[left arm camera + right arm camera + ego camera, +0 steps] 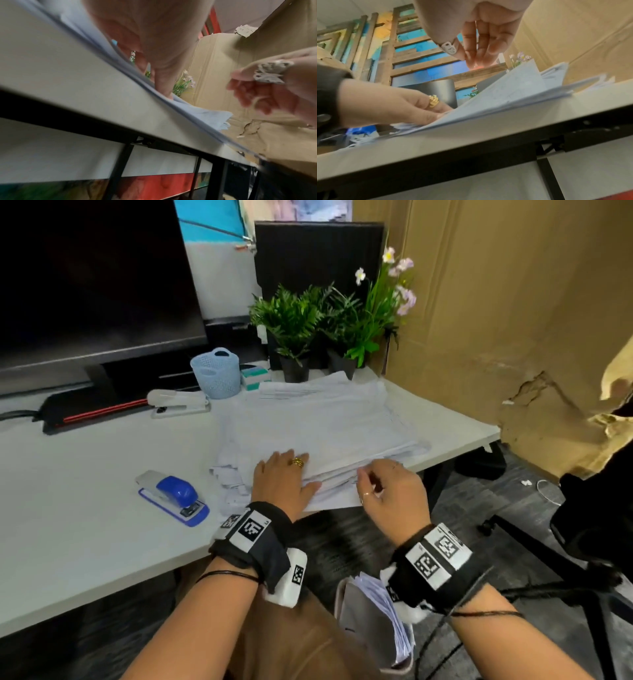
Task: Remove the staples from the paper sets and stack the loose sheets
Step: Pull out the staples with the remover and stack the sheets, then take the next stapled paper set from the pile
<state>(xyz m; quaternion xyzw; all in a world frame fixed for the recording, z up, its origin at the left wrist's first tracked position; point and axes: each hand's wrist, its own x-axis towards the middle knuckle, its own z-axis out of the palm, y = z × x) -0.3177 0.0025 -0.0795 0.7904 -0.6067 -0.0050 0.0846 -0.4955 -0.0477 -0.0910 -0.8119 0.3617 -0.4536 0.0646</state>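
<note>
pressing flat, left hand (279,479) pins paper stack (325,422); right hand (390,491) hovers, grip loosely curled.

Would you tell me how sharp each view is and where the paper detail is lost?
Head view: fairly sharp, but the papers are washed out, print barely legible. Left wrist view: motion-blurred, left hand soft. Right wrist view: right hand and sheets blurred.

Both forearms are bare. Each wrist wears a black strap carrying white tags printed with black square codes, and a thin black cord circles each forearm. The left hand (281,477) has a gold ring, the right hand (390,494) a silver one. Brown trousers (291,645) cover the lap.
</note>
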